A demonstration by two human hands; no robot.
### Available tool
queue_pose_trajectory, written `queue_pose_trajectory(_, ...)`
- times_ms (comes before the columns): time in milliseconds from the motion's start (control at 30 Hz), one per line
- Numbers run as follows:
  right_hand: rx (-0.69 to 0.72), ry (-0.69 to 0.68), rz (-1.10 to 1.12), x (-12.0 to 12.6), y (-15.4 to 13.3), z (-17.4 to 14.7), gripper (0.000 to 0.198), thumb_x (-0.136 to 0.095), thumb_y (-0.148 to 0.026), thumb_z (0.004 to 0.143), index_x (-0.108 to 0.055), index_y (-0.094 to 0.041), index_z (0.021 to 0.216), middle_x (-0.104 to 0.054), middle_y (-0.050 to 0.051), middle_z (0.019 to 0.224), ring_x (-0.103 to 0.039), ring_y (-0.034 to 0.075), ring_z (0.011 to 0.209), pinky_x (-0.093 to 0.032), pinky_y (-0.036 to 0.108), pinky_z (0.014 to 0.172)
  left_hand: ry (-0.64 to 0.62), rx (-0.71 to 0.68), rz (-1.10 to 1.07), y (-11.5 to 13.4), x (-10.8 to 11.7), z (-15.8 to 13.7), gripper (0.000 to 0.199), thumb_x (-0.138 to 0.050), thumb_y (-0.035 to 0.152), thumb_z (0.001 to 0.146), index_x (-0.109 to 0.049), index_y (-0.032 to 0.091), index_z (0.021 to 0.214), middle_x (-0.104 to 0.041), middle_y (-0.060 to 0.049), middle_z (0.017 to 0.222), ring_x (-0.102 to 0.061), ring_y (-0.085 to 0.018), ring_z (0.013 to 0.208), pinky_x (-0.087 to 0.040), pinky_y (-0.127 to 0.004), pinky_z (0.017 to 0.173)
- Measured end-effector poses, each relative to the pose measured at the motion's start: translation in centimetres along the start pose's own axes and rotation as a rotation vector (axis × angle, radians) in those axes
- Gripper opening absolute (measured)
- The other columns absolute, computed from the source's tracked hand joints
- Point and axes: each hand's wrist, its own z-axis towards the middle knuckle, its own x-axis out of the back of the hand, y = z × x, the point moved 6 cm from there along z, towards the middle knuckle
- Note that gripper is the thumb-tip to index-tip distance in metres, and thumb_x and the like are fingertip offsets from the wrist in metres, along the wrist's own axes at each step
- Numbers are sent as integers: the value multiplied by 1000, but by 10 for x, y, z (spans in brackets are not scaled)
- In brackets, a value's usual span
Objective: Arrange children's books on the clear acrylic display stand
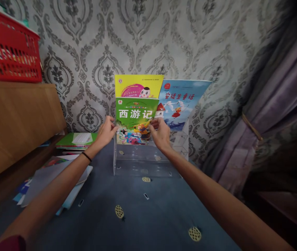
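Observation:
A green picture book [136,122] with white characters and colourful figures stands upright in a clear acrylic book rack [140,168]. Its left edge is pinched by my left hand [107,130], which wears a dark band at the wrist. On its right edge, the fingers of my right hand [161,134] are closed, partly over the cover. A yellow book [139,81] rises behind the green one, with only its upper part showing. To the right, a blue book [182,104] leans back in the rack, partly covered by my right hand and the green book.
Books and papers [51,177] lie in a loose pile at left, with a green stack [77,139] behind. A wooden cabinet [20,122] carries a red basket [9,45]. Patterned wallpaper backs the rack; a tied purple curtain [242,153] hangs at right. Pineapple-print cloth [153,216] covers the surface.

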Motion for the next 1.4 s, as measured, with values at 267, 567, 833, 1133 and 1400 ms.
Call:
queue_pose_trajectory(267,-19,-9,13,-1,-3,-6,10,-58,-23,79,-57,-21,89,-64,3,77,-60,18,70,-47,34,71,-20,0,-12,0,2,-1,30,-56,27,91,-47,19,119,-62,-1,83,-64,-20,75,-49,-36,78)
queue_pose_trajectory(567,11,-9,9,2,-1,-9,15,-57,-31,79,-59,-21,90,-66,4,76,-61,20,68,-47,35,69,12,-36,1,3,2,-2,24,-54,28,92,-48,20,114,-60,1,79,-63,-19,72,-50,-34,75)
queue_pose_trajectory(833,40,2,65,-1,3,-13,18,-56,-38,79,-58,-22,87,-68,4,76,-61,21,65,-50,35,64,27,-25,31,7,4,-7,22,-54,27,93,-47,20,113,-61,2,79,-62,-20,74,-47,-33,75)
queue_pose_trajectory(1133,36,-23,52,-7,10,-22,25,-61,-43,79,-59,-21,92,-67,4,74,-64,23,65,-53,39,65,-41,-13,-10,-3,6,-42,24,-54,25,93,-46,21,115,-60,2,82,-61,-18,77,-48,-33,79)
queue_pose_trajectory(1400,5,-167,90,3,-11,-72,29,-62,-49,86,-61,-23,98,-68,5,80,-64,22,65,-51,36,59,-189,131,150,-71,66,-102,14,-48,28,93,-58,21,99,-66,-4,90,-62,-20,86,-49,-35,85)
